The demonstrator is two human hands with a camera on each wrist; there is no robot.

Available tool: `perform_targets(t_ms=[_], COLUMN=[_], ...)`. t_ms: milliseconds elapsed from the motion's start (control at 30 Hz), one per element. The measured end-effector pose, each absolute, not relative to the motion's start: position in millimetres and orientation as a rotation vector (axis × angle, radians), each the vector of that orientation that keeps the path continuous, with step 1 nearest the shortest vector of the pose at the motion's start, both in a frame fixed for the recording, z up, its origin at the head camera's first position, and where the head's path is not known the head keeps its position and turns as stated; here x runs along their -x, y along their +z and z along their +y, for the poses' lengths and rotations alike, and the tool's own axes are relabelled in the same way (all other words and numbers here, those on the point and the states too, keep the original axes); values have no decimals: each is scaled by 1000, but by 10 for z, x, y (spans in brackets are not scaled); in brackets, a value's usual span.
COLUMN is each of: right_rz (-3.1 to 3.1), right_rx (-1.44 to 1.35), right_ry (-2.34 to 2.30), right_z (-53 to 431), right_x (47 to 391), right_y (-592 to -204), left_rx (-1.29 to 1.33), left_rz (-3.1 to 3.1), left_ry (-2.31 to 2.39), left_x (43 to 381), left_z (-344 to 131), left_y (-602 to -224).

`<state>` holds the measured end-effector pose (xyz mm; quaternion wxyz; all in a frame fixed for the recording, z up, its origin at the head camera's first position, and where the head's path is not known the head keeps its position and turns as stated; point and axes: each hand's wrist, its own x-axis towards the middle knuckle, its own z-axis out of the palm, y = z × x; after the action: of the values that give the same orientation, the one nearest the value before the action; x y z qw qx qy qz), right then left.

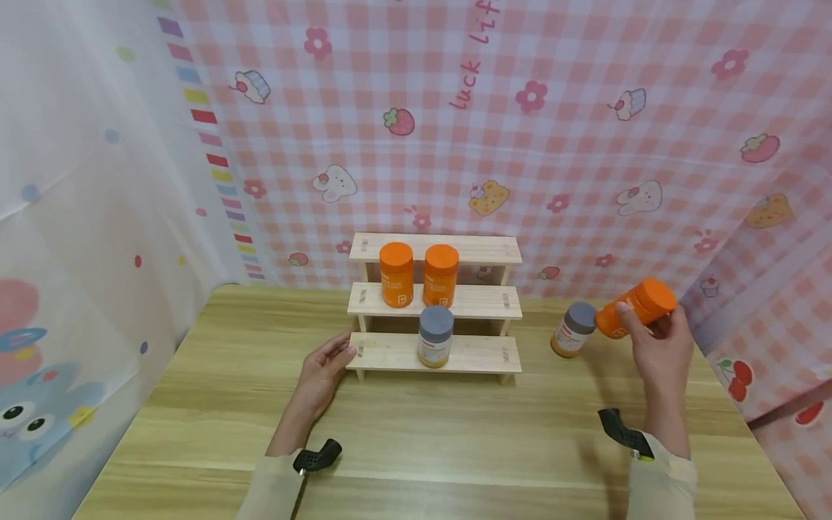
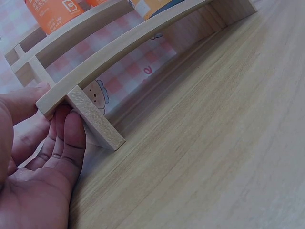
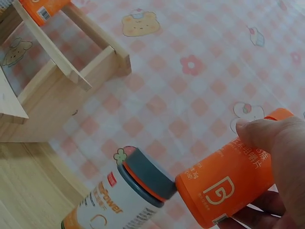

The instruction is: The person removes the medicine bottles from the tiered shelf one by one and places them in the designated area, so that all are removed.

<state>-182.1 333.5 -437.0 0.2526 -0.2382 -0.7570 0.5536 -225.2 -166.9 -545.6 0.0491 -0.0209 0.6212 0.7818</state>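
Note:
My right hand (image 1: 663,347) grips an orange bottle (image 1: 627,310), tilted above the table. Its base is at the grey lid of a white-labelled bottle (image 1: 573,332) standing right of the shelf; in the right wrist view the held bottle (image 3: 228,183) and that lid (image 3: 150,174) seem to touch. At the left end of a three-step wooden shelf (image 1: 477,354), my left hand (image 1: 325,368) pinches the lowest board (image 2: 128,50), thumb at its edge and fingers beneath. Two orange bottles (image 1: 396,278) stand on the middle step. Another grey-lidded bottle (image 1: 435,338) is on the lowest step.
The shelf stands on a wood-grain table (image 1: 448,440), in front of a pink checked cloth (image 1: 429,180) hanging behind. A pale printed curtain (image 1: 84,217) is at the left, and more checked cloth (image 1: 780,289) closes the right side.

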Motion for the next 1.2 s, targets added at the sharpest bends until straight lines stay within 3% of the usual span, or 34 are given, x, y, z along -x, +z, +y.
perform_targets(t_ms=[267,767,1200], right_rz=[-2111,-2370,-2371], right_rx=[781,702,704], right_ry=[1491,1539,1589], right_z=[3445,3607,3557], right_x=[1804,1898,1936], right_y=[-4432,-4846,-4984], left_rx=[81,45,93], left_rz=[1857,1872,1850], left_ry=[2395,2397,2387], left_x=[2261,2250,2271], left_z=[-1666,-1665,-1661], left_y=[-5467,-5446,-5463])
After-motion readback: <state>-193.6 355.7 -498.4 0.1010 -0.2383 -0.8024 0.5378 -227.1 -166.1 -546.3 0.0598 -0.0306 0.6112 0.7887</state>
